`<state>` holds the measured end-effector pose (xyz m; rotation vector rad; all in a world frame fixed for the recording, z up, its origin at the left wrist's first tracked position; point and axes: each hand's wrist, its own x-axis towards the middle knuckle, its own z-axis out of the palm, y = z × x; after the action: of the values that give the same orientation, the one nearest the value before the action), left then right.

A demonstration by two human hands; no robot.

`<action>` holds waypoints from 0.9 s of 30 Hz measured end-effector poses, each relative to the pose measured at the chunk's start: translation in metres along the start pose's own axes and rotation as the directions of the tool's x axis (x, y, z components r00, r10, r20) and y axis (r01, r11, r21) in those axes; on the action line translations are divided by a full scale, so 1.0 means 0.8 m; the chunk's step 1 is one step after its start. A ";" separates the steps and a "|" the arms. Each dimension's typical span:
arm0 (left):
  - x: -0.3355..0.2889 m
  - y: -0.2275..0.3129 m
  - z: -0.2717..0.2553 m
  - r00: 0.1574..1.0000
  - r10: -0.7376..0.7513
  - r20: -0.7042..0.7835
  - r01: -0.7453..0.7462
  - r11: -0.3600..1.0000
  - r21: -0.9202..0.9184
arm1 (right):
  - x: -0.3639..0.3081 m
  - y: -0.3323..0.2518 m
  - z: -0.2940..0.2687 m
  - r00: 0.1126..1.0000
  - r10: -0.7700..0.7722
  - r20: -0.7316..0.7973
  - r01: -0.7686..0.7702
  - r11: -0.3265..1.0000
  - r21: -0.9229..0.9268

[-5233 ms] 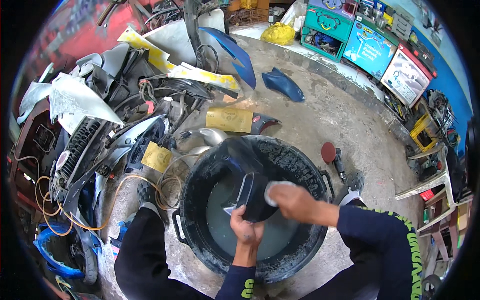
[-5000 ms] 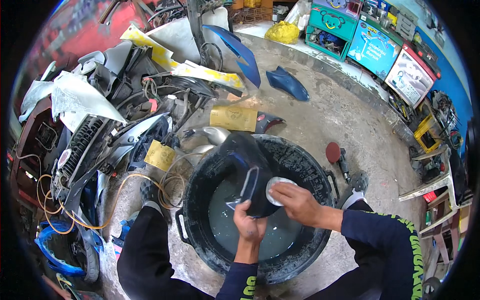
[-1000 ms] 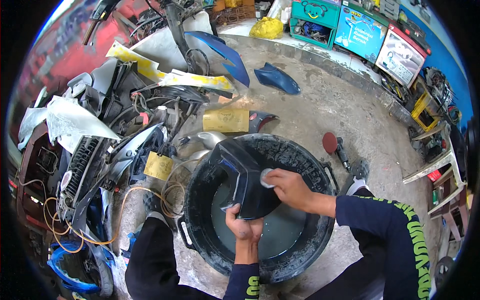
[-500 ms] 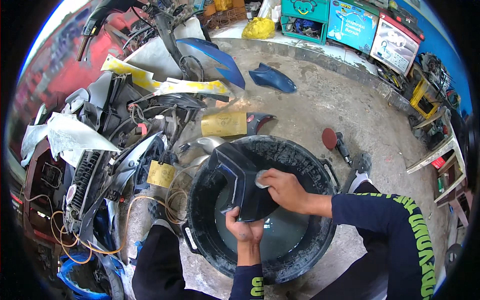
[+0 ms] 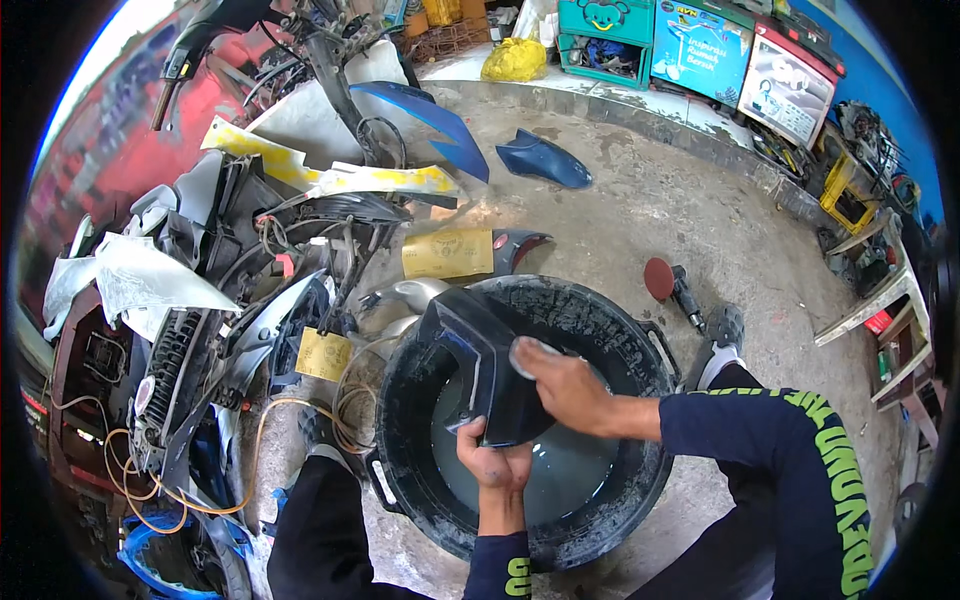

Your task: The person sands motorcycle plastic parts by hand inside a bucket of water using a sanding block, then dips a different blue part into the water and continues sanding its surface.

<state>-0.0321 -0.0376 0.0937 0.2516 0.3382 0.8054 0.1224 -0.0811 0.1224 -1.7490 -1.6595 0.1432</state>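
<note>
Nearest, at six o'clock: left hand (image 5: pixel 493 462), fingers clamped on the lower edge of a dark motorcycle panel (image 5: pixel 487 367), propping it tilted over the water in a black rubber tub (image 5: pixel 640 490). Just to three o'clock of the panel: right hand (image 5: pixel 563 383), fingers closed on a small pale sanding pad (image 5: pixel 528 349), pressed against the panel's upper face. Beyond the tub's rim toward one o'clock: a sander with a red disc (image 5: pixel 668 285) lying on the concrete floor (image 5: pixel 640 200). At nine to eleven o'clock: heaped fairings and wiring, among them a yellow tagged part (image 5: pixel 447 253). Farther, at twelve o'clock: a blue fender (image 5: pixel 545 160), then a yellow bag (image 5: pixel 515 60) by the wall.
</note>
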 end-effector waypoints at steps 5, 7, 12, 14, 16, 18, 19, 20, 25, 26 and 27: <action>0.004 0.001 0.009 1.000 0.007 0.026 -0.007 1.000 -0.009 | -0.012 -0.020 -0.004 0.979 -0.202 0.033 0.201 0.979 0.033; 0.001 0.001 0.016 0.999 -0.006 0.049 0.006 1.000 0.000 | 0.014 -0.008 -0.006 0.999 0.003 -0.050 -0.006 0.999 -0.051; 0.003 -0.004 0.016 0.999 0.041 -0.024 -0.039 0.997 0.066 | 0.001 -0.015 -0.006 0.946 -0.325 0.002 0.325 0.945 -0.019; 0.006 0.001 0.007 0.999 -0.047 0.018 0.046 0.997 0.054 | 0.006 -0.008 -0.007 0.998 -0.050 -0.029 0.051 0.998 0.025; 0.002 -0.001 0.014 1.000 -0.027 -0.001 0.027 0.999 0.025 | 0.000 -0.017 -0.009 0.995 -0.097 -0.025 0.097 0.995 0.008; -0.002 -0.003 0.013 0.999 0.013 -0.038 -0.012 1.000 0.027 | -0.018 -0.026 -0.014 0.929 -0.359 0.084 0.365 0.928 -0.069; 0.001 -0.003 0.009 0.999 0.016 -0.042 -0.015 1.000 0.025 | -0.013 -0.020 -0.014 0.928 -0.361 0.088 0.367 0.928 -0.066; 0.006 -0.003 0.004 1.000 -0.015 -0.026 0.016 1.000 0.025 | -0.002 -0.008 -0.014 0.975 -0.215 0.052 0.217 0.976 -0.034; 0.001 -0.006 0.013 0.998 0.027 -0.058 -0.026 0.999 0.021 | -0.012 -0.021 -0.019 0.913 -0.405 0.052 0.408 0.906 -0.110; 0.002 -0.004 0.015 0.999 -0.001 -0.047 0.001 1.000 0.003 | -0.006 0.000 -0.017 0.899 -0.434 0.060 0.437 0.896 -0.079; 0.004 -0.003 0.016 0.999 0.000 -0.047 0.000 1.000 0.002 | 0.002 0.008 -0.018 0.974 -0.222 0.035 0.222 0.975 0.007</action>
<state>-0.0237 -0.0377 0.1041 0.2351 0.3830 0.8118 0.1353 -0.0847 0.1301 -1.5528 -1.8658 0.0736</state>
